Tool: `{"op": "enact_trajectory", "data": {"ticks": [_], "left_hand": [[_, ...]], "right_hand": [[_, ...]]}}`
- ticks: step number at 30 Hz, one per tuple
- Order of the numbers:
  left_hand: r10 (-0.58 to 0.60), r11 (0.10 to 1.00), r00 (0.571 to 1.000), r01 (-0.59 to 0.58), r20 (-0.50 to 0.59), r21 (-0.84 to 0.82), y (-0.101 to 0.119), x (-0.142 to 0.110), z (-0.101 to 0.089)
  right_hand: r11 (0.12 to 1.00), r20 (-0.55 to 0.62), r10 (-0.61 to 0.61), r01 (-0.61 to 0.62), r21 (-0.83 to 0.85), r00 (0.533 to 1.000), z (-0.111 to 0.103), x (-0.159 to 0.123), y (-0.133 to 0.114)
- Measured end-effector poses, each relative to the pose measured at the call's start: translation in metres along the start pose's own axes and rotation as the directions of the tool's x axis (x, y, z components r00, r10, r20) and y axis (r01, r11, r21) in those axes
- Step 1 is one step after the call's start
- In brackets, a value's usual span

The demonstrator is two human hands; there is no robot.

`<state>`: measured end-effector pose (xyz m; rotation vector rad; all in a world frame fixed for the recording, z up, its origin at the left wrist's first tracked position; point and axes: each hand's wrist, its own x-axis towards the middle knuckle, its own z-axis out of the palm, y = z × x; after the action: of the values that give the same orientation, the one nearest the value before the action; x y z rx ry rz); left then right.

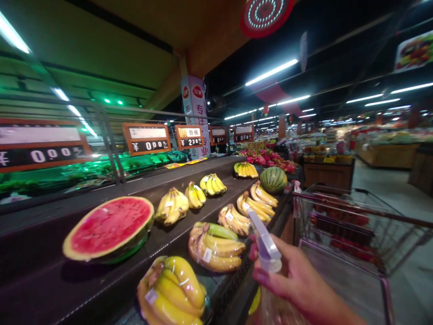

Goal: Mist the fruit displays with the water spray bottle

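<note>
Dark fruit shelf [101, 286], 5 price signs [146, 139], strip lights [271, 72] beyond, right hand [291, 271] closed around spray bottle [269, 257]

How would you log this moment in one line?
right grip: holding clear plastic spray bottle | left grip: out of view | nearby: yellow, film-wrapped banana bunches

Around our right hand [287, 273], curled round a clear plastic spray bottle [267, 248], film-wrapped yellow bananas with one green fruit [218, 250] block us at nine o'clock; a plump, film-wrapped yellow bunch [174, 289] blocks half past eight, a round striped green watermelon [273, 179] twelve, a metal shopping cart [338, 202] half past one. Beyond the plump bunch, we have free black shelf [115, 300].
</note>
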<state>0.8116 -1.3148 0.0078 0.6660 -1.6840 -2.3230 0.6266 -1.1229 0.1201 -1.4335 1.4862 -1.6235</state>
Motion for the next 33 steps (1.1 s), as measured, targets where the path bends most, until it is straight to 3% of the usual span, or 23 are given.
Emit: {"op": "enact_trajectory", "data": {"ticks": [2,3,4,6,9,12,16,20,27,30,33], "left_hand": [[-0.046,0.998,0.995,0.043,-0.088,-0.035,0.003,0.017,-0.057],[-0.098,0.994,0.974,0.085,-0.203,-0.074,-0.002,0.025,-0.080],[-0.080,0.993,0.950,0.051,-0.301,-0.104,-0.010,0.032,-0.098],[-0.016,0.996,0.908,-0.021,-0.419,-0.082,-0.032,0.039,-0.122],[0.062,0.992,0.886,-0.104,-0.459,-0.068,-0.058,0.030,-0.138],[0.160,0.982,0.874,-0.186,-0.458,-0.013,-0.058,0.014,-0.143],[0.300,0.952,0.856,-0.296,-0.421,0.078,-0.035,0.009,-0.144],[0.361,0.931,0.842,-0.354,-0.402,0.095,-0.011,0.012,-0.145],[0.335,0.942,0.903,-0.327,-0.269,0.077,0.010,0.010,-0.143],[0.347,0.937,0.911,-0.344,-0.223,0.052,0.016,0.007,-0.134],[0.348,0.937,0.924,-0.350,-0.158,0.017,0.020,0.014,-0.105]], "right_hand": [[0.999,-0.002,-0.017,0.017,-0.051,1.000,0.002,0.013,0.003],[0.997,-0.003,-0.020,0.020,-0.079,1.000,0.003,0.020,0.006],[0.994,-0.005,-0.018,0.018,-0.110,1.000,0.004,0.025,0.009],[0.986,-0.017,-0.005,0.002,-0.166,1.000,0.004,0.036,0.015],[0.979,-0.025,0.008,-0.013,-0.204,1.000,0.003,0.051,0.021],[0.983,-0.016,-0.015,0.012,-0.181,1.000,0.002,0.065,0.022],[0.989,0.020,-0.056,0.058,-0.137,0.998,0.000,0.083,0.021],[0.989,0.070,-0.088,0.095,-0.109,0.994,0.001,0.098,0.025],[0.994,0.119,-0.069,0.079,-0.078,0.990,0.008,0.111,0.034],[0.992,0.102,-0.062,0.072,-0.104,0.993,0.010,0.114,0.032],[0.993,0.117,-0.074,0.084,-0.083,0.990,0.015,0.117,0.029]]}}
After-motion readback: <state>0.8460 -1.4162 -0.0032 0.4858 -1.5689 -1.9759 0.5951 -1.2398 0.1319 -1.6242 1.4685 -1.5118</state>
